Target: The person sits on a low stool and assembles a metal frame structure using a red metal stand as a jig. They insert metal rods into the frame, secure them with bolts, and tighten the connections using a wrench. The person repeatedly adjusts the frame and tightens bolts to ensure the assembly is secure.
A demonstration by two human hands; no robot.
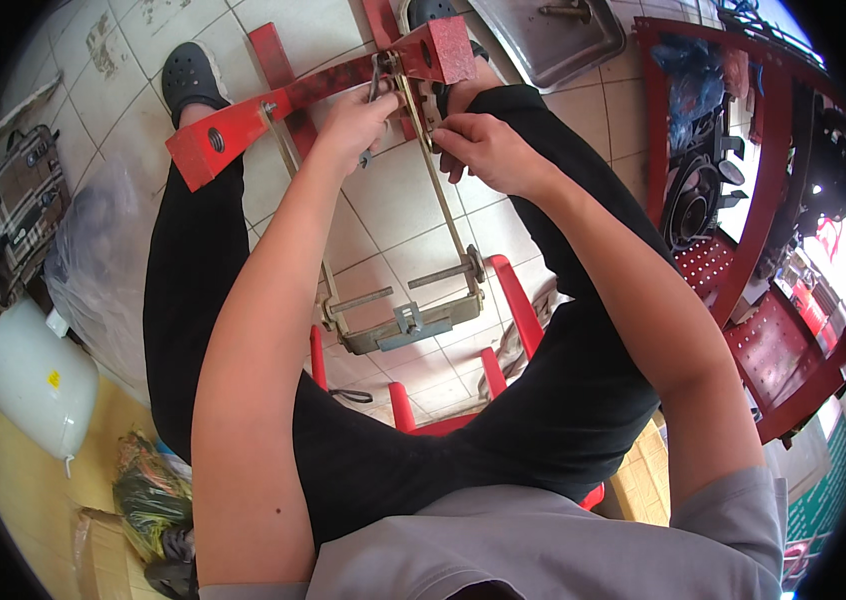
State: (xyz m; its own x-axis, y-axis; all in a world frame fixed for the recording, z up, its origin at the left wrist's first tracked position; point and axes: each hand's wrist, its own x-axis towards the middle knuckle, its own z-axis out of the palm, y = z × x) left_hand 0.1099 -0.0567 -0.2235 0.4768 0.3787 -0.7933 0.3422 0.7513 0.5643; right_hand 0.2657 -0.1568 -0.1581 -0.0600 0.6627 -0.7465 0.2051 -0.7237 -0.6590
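Scuffed red beam [328,86], brass-toned rods [449,205]; left hand [356,126] grips grey tool [375,85]; right hand [490,152] curled, grip unclear.

A red beam [318,88] is seen at the top of the frame, slanted, with its right end higher. A dull gold metal piece [368,338] with two long bars [449,205] is stretched from it to the middle of the frame, where the bars are joined at the bottom. A gray tool [376,79], partly hidden, is held near the beam's right end.
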